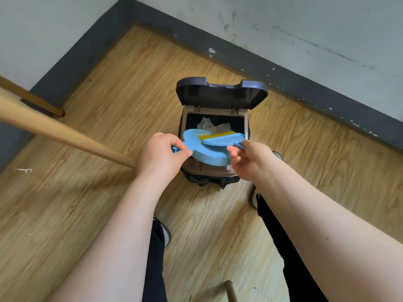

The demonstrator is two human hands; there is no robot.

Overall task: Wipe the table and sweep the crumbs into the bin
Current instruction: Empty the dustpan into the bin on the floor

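Over the open brown bin (214,125), the left hand (160,154) grips the handle of one blue dustpan (201,153), and the right hand (247,161) pinches one blue brush (222,139) lying across the pan. The brush's yellow bristles (214,134) are partly hidden; any crumbs are hard to make out. White paper (212,125) lies inside the bin.

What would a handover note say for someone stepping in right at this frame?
Left hand: grips the blue dustpan by its handle, pan held over the bin.
Right hand: fingers pinch the handle of the blue brush, whose yellow bristles lie on the pan.
Bin: on the floor, lid raised, crumpled white paper inside.
Done: pan brought over the open bin.
Left: empty the pan into the bin. Whether crumbs remain on the pan cannot be seen; the table top is out of view.
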